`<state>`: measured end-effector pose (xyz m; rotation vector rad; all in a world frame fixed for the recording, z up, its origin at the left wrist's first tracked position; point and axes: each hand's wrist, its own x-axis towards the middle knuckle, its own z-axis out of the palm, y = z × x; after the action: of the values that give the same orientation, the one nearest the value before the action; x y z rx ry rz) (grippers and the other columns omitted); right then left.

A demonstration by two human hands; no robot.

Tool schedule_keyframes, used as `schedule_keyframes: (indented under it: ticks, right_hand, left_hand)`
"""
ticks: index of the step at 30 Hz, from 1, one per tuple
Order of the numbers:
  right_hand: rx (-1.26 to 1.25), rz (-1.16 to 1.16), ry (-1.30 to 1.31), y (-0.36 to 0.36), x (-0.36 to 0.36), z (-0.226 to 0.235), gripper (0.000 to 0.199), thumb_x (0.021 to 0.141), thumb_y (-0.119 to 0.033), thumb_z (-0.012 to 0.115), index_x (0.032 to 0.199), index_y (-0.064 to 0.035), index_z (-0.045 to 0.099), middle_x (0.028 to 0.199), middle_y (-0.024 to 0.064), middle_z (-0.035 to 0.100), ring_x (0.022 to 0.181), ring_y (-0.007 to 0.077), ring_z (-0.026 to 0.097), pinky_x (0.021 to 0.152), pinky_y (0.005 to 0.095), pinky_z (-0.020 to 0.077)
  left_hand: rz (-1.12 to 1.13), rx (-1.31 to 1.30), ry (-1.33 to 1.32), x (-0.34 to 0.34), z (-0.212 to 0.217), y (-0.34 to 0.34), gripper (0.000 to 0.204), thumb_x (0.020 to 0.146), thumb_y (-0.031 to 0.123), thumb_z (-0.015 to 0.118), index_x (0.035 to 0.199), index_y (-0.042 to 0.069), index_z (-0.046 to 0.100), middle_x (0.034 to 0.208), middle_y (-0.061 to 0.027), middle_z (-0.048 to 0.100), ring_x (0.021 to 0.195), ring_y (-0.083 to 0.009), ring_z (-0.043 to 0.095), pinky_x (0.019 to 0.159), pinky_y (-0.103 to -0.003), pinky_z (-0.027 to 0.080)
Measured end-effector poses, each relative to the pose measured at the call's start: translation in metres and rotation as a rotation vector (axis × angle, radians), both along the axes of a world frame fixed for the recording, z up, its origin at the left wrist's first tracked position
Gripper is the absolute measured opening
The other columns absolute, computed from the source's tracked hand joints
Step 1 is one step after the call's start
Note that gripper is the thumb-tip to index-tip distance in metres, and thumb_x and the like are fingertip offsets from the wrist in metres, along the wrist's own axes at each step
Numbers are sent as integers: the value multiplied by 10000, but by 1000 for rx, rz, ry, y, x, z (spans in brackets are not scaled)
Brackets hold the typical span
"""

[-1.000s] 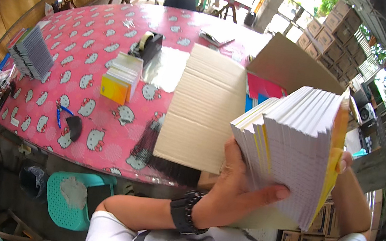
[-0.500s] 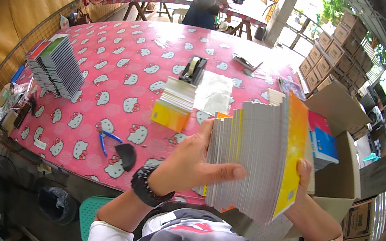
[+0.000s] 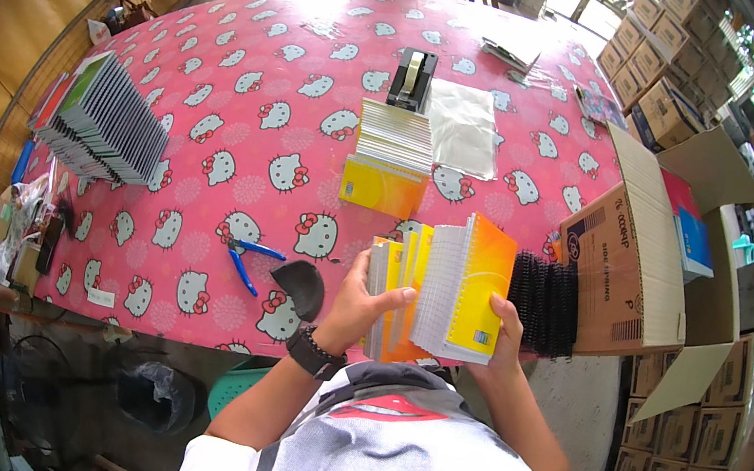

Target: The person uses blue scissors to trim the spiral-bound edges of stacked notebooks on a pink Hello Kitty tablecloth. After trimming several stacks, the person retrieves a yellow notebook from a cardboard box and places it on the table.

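Note:
A stack of notebooks (image 3: 482, 297) with yellow-orange covers and punched edges is held upright at the table's near edge. My left hand (image 3: 356, 306) grips its left side, thumb over the page edges. The right side is held by my right hand (image 3: 507, 337), thumb on the outer cover. Gaps show yellow covers among the white pages. Just right of the stack are black spiral binding coils (image 3: 548, 307). Beyond it lies a pile of similar yellow notebooks (image 3: 382, 189). Blue-handled cutting pliers (image 3: 246, 264) and a black half-round piece (image 3: 299, 288) lie left of my left hand.
A pink patterned table (image 3: 199, 237) spreads ahead. On it are a tape dispenser (image 3: 412, 79), a white sheet (image 3: 463, 131) and a tall stack of spiral notebooks (image 3: 109, 124) at left. An open carton (image 3: 616, 273) stands at right, with stacked boxes (image 3: 673, 450) below it.
The notebook stack has moved lower and farther from the camera. Its left part has parted, showing more yellow covers. The view has shifted, bringing the coils and the carton's side into sight.

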<state>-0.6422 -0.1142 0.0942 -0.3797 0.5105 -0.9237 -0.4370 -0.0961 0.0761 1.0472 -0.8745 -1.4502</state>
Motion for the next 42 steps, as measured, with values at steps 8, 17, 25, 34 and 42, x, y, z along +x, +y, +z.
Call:
schedule_keyframes:
  ticks: [8, 17, 25, 34, 42]
  right_hand:
    - [113, -17, 4, -18, 15, -47, 377, 837, -237, 536, 1124, 6, 560, 1052, 145, 647, 954, 270, 632, 878, 408, 483]
    - [17, 268, 90, -29, 33, -69, 500, 861, -310, 515, 1269, -25, 462, 1210, 145, 568, 1078, 278, 572, 925, 418, 458]
    - [12, 602, 99, -47, 37, -85, 517, 835, -318, 531, 1265, -38, 467, 1199, 138, 571, 1068, 283, 573, 929, 428, 451]
    - [-11, 597, 111, -65, 16, -84, 525, 819, -325, 537, 1256, -41, 474, 1188, 134, 575, 1060, 284, 575, 925, 428, 451]
    - [-36, 533, 127, -54, 12, -77, 528, 811, -331, 535, 1248, -40, 480, 1180, 133, 579, 1054, 283, 577, 917, 424, 455]
  left_hand:
    - [80, 45, -108, 28, -13, -2, 729, 718, 232, 744, 1282, -8, 350, 1173, -116, 520, 1090, -174, 517, 938, -329, 419]
    - [383, -29, -416, 23, -51, 29, 1035, 667, 400, 785, 1386, -42, 185, 1270, -269, 461, 1208, -322, 464, 1013, -365, 358]
    - [699, 169, -457, -13, -79, 60, 942, 669, 389, 810, 1335, 6, 266, 1201, -189, 487, 1153, -260, 480, 976, -365, 381]
    - [758, -117, -328, -13, -75, 66, 875, 694, 258, 771, 1356, 14, 254, 1262, -161, 441, 1193, -237, 433, 1004, -356, 352]
    - [399, -197, 413, -8, -65, 70, 826, 774, 259, 658, 1420, 71, 178, 1327, -111, 390, 1246, -216, 391, 1041, -364, 322]
